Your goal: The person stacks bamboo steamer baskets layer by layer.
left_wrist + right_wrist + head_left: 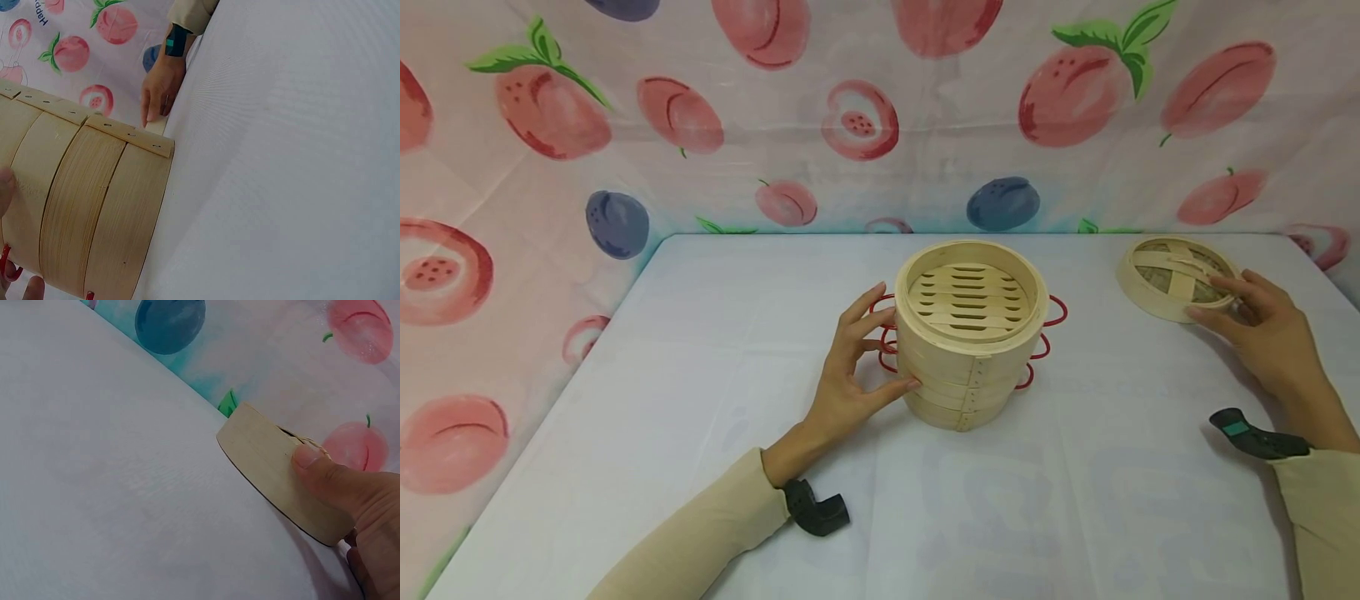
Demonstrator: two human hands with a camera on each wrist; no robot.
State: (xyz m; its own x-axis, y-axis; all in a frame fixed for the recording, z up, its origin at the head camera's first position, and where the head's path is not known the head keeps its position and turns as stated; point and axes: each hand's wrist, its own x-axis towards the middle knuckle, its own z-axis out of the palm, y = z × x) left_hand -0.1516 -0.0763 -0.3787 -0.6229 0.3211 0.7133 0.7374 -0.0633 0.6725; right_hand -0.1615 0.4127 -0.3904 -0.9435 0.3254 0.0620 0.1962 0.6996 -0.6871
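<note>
A stack of bamboo steamer baskets [973, 367] stands upright near the middle of the table, its slatted top tier uncovered. Red loop handles [1057, 311] stick out on both sides. My left hand [850, 367] holds the stack's left side, thumb on the front wall and fingers by the red loops. In the left wrist view the steamer's stapled seam [97, 122] shows, with only fingertips of that hand at the edge. At the back right, my right hand [1270, 329] grips the round woven steamer lid [1180, 279], thumb at its near rim; some fingers are hidden.
A white cloth covers the table [737, 333]. Behind and to the left hangs a fruit-print curtain [700, 192], meeting the table's back edge. Black wrist devices [816, 508] sit at both beige sleeves [700, 525].
</note>
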